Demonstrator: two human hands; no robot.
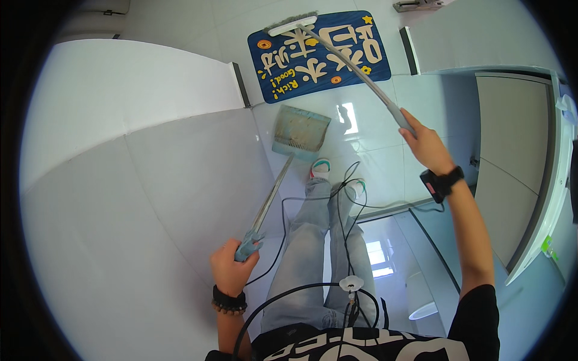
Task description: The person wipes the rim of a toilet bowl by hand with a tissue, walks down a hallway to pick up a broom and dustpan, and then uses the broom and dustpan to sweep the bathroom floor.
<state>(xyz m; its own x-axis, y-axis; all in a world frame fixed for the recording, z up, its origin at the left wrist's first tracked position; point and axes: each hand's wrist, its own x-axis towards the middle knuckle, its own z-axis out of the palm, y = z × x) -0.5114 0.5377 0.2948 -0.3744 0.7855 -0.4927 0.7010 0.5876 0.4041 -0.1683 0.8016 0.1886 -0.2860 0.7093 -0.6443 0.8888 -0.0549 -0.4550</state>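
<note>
My left hand [234, 267] grips the blue plastic top of a long-handled dustpan [300, 131], whose metal pole slants down to the pan on the floor. The pan is bluish and stained, with a row of teeth, and lies in front of my feet. In my right hand [426, 144] is the grey grip of a broom [292, 25]. Its metal pole reaches across to a white head with grey bristles, which rests on the far edge of a dark blue floor mat [334, 58] bearing writing.
Black cables [346, 225] hang before my legs, one running to a device on my right wrist. A grey tiled wall [180, 180] rises at left. A cabinet [510, 158] stands at right. Beyond the pan is a doorway between two dark-edged wall ends [240, 85].
</note>
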